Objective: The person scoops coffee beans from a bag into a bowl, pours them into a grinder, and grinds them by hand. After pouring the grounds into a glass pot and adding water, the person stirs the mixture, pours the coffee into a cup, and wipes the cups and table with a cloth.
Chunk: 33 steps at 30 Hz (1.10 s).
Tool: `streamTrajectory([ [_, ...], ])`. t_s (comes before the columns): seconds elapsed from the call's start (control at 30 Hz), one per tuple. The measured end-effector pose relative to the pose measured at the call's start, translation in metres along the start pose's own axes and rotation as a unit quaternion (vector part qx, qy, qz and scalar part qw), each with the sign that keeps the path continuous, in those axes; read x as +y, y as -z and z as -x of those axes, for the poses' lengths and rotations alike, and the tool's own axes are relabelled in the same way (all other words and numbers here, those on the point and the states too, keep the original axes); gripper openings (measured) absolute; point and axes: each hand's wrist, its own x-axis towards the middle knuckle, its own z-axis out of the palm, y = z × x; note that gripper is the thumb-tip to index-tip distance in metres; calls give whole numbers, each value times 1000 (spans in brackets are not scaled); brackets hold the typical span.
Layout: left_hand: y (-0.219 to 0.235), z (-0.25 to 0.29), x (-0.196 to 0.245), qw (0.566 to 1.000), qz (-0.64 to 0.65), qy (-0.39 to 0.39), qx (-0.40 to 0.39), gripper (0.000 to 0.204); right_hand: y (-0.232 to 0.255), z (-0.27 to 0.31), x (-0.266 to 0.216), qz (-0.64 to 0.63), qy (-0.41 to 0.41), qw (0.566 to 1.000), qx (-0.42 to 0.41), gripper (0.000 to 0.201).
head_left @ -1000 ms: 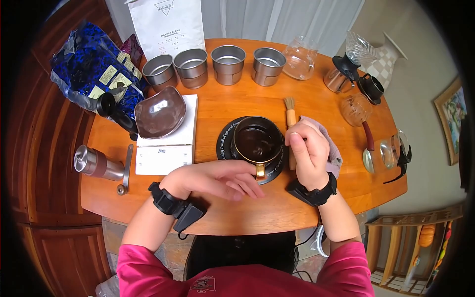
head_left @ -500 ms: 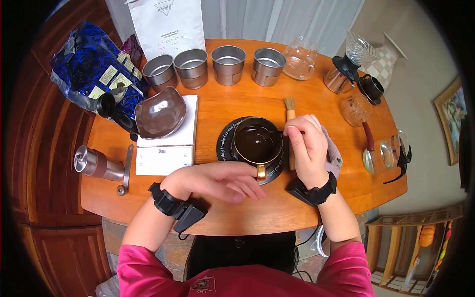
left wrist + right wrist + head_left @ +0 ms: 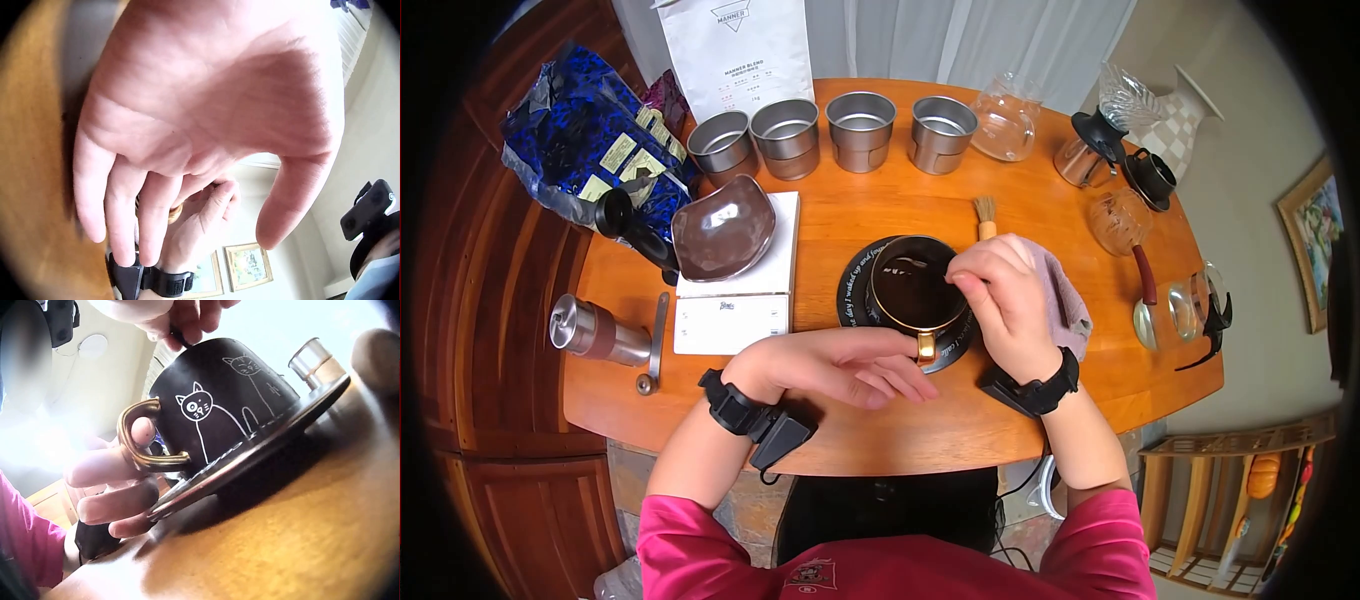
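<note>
A black cup with dark liquid (image 3: 915, 290) stands on a black saucer (image 3: 855, 275). My right hand (image 3: 1005, 312) pinches a thin dark handle (image 3: 179, 336) at the cup's right rim; its lower end is hidden in the cup. In the left wrist view the right hand (image 3: 203, 222) shows beyond the left. My left hand (image 3: 835, 365), palm (image 3: 206, 106) in full view, has its fingers loosely extended beside the cup. One fingertip (image 3: 144, 430) shows within the loop of the gold handle (image 3: 134, 453); whether it bears on the handle, I cannot tell.
A brush (image 3: 986, 215) and a cloth (image 3: 1068, 300) lie right of the cup. On the left are a scale (image 3: 730, 325) with a brown dish (image 3: 723, 230), and a grinder (image 3: 600, 330). Several metal cups (image 3: 862, 135) line the back. Glassware (image 3: 1118, 225) stands at right.
My right hand has shifted left over the cup's right rim, its fingertips now nearer the cup's middle. The highlights on the liquid have changed. My left hand has hardly moved.
</note>
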Motion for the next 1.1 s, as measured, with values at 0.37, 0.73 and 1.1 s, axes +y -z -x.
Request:
streamTrajectory([
  [0.37, -1, 4, 4, 1000, -12, 9, 13, 64, 5, 4, 1, -127, 15, 992, -17, 11],
  [0.73, 1, 6, 7, 999, -34, 2, 35, 58, 6, 1, 3, 30, -15, 998, 54, 13],
  [1.1, 2, 0, -3, 1000, -11, -5, -11, 64, 0, 1, 2, -56, 29, 998, -30, 8],
])
